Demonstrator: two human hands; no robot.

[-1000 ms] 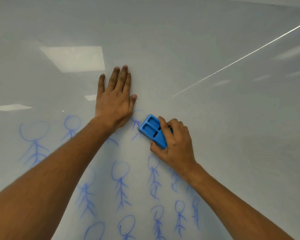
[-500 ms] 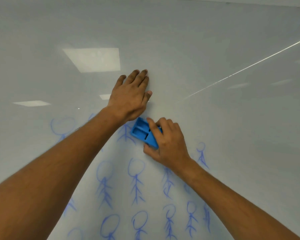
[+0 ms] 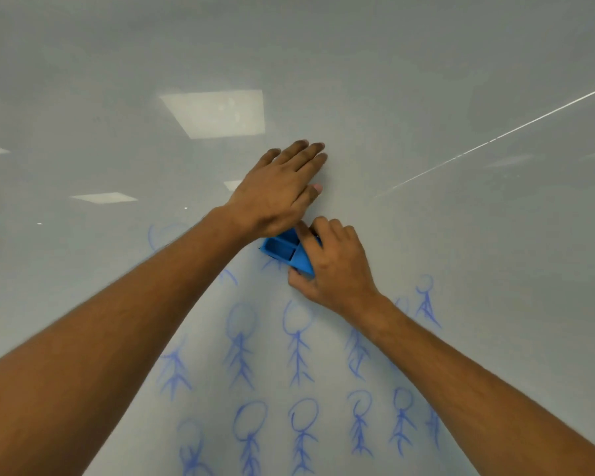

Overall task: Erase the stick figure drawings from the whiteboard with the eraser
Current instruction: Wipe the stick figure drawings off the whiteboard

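Nearest to me, two bare forearms reach up from the bottom corners across the whiteboard (image 3: 426, 80), and between them I see rows of blue stick figure drawings (image 3: 298, 341). The lowest row runs along the bottom edge of the view, partly cut off; the row above it has a figure with a round head and branching limbs just below the right wrist. One small figure (image 3: 426, 300) stands apart to the right of the right forearm. To the left of the left forearm I make out a faint head outline (image 3: 162, 235), mostly hidden by the arm.

Further up, my right hand (image 3: 334, 266) grasps the blue eraser (image 3: 287, 252), fingers curled over its top and thumb along its lower edge, holding it flat on the board. The eraser's open compartments face me; I cannot tell whether anything sits in them. Smudged blue strokes show just under its left corner.

Just beyond, my left hand (image 3: 279, 190) lies flat on the board, fingers straight and together, gripping nothing; its heel overlaps the eraser's upper edge in view.

Beyond both hands the board is plain grey-white surface to the top and both sides, with reflected ceiling light panels (image 3: 217, 113) at upper left and a thin bright line (image 3: 495, 139) crossing the upper right.
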